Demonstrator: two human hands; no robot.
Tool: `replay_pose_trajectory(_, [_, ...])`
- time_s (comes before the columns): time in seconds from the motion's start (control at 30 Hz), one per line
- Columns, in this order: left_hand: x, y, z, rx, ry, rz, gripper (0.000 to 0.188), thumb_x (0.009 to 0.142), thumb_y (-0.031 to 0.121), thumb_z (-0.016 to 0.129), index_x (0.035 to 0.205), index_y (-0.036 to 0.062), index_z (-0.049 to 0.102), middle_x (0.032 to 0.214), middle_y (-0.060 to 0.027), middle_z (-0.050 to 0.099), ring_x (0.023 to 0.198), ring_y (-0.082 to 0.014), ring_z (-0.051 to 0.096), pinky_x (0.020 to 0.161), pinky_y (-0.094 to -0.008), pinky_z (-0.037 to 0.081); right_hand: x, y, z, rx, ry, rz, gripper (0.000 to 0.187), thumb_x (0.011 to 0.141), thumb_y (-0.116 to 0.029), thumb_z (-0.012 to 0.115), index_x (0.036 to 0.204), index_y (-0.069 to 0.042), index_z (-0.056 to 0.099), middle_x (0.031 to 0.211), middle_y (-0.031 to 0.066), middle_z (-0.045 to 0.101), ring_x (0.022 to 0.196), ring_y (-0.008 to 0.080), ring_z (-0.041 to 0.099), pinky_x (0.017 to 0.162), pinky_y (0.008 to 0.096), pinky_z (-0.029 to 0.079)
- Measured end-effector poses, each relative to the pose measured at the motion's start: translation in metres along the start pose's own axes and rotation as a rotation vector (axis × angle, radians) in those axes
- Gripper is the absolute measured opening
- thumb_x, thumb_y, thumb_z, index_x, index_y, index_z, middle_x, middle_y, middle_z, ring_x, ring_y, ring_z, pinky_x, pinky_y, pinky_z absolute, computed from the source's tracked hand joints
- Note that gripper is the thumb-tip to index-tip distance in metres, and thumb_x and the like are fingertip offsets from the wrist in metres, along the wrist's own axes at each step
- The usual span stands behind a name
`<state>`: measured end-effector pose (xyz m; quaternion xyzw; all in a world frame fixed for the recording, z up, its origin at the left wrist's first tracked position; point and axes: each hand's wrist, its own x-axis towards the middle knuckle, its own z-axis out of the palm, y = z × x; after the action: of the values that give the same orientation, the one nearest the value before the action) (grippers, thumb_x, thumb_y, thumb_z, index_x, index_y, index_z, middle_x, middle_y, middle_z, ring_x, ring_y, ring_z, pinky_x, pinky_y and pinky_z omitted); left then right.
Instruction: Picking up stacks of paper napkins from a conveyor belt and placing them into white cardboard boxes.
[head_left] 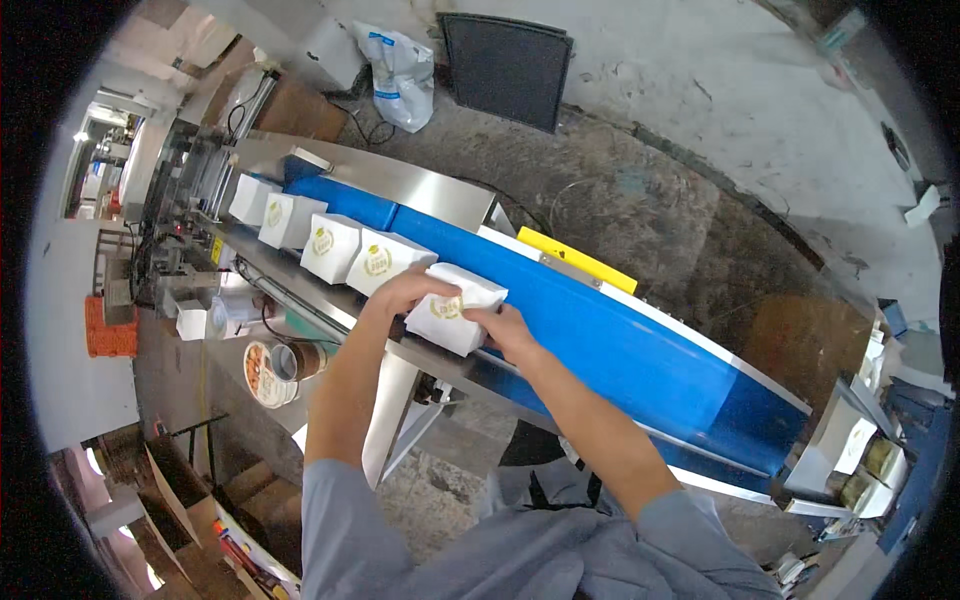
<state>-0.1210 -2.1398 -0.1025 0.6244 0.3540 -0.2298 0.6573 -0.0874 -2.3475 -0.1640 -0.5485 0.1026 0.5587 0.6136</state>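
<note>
A blue conveyor belt point(620, 350) runs slantwise from upper left to lower right, with a steel ledge point(440, 363) along its near side. A black panel point(505, 72) leans against the wall beyond, beside a white bag point(402, 80). Four white packs point(330, 248) line up on the left along the ledge. The fifth, the held pack point(438, 333), sits at the row's right end, tilted, over the ledge and belt edge. The left hand point(408, 290) and right hand point(512, 334) grip it from either side, fingers point(482, 316) closed on its paper, partly covering a gold emblem point(446, 308).
</note>
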Motion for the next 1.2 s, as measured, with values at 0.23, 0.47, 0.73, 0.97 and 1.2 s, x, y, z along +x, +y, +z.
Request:
replay_pose_trajectory(0.23, [0.011, -0.014, -0.016, 0.017, 0.003, 0.012, 0.079, 0.085, 0.023, 0.071, 0.145, -0.0048, 0.027, 0.125, -0.0188, 0.056, 0.111, -0.0254, 0.058, 0.093, -0.0363, 0.047, -0.004, 0.003, -0.013, -0.409, 0.167, -0.206, 0.082, 0.076, -0.049, 0.073, 0.123, 0.013, 0.049, 0.12, 0.029, 0.059, 0.11, 0.0375, 0.061, 0.094, 0.0398, 0.048])
replay_pose_trajectory(0.47, [0.03, -0.034, -0.01, -0.134, 0.034, 0.007, 0.094, 0.086, 0.052, 0.065, 0.146, -0.0083, 0.024, 0.144, -0.0204, 0.039, 0.13, -0.0253, 0.041, 0.108, -0.0335, 0.032, -0.041, -0.024, -0.007, -0.704, 0.042, -0.236, 0.071, 0.078, -0.056, 0.067, 0.109, 0.008, 0.061, 0.105, 0.0287, 0.065, 0.102, 0.0384, 0.064, 0.085, 0.0441, 0.051])
replay_pose_trajectory(0.73, [0.015, -0.003, 0.001, 0.1, 0.184, -0.044, 0.085, 0.091, 0.061, 0.051, 0.143, -0.0043, 0.037, 0.146, -0.016, 0.041, 0.132, -0.0252, 0.04, 0.111, -0.0359, 0.028, -0.061, -0.054, 0.023, -1.194, 0.085, -0.28, 0.051, 0.086, -0.053, 0.057, 0.087, -0.004, 0.073, 0.088, 0.0197, 0.07, 0.084, 0.0342, 0.069, 0.07, 0.0441, 0.055])
replay_pose_trajectory(0.97, [-0.005, 0.003, 0.024, 0.512, 0.643, 0.262, 0.077, 0.096, 0.051, 0.048, 0.146, -0.0047, 0.029, 0.149, -0.019, 0.037, 0.136, -0.0273, 0.037, 0.114, -0.036, 0.025, -0.148, -0.051, -0.067, -1.184, 0.087, -0.443, 0.056, 0.093, -0.055, 0.048, 0.09, -0.002, 0.065, 0.081, 0.0215, 0.067, 0.078, 0.0401, 0.066, 0.067, 0.0499, 0.052])
replay_pose_trajectory(1.2, [0.011, 0.044, 0.254, 0.211, 0.054, 0.596, 0.066, 0.094, 0.043, 0.058, 0.141, -0.0001, 0.041, 0.132, -0.013, 0.052, 0.121, -0.0223, 0.049, 0.099, -0.0324, 0.041, -0.401, -0.065, -0.298, -0.747, 0.456, -0.71, 0.039, 0.093, -0.035, 0.061, 0.114, -0.002, 0.062, 0.095, 0.0145, 0.068, 0.085, 0.0275, 0.067, 0.078, 0.0373, 0.054])
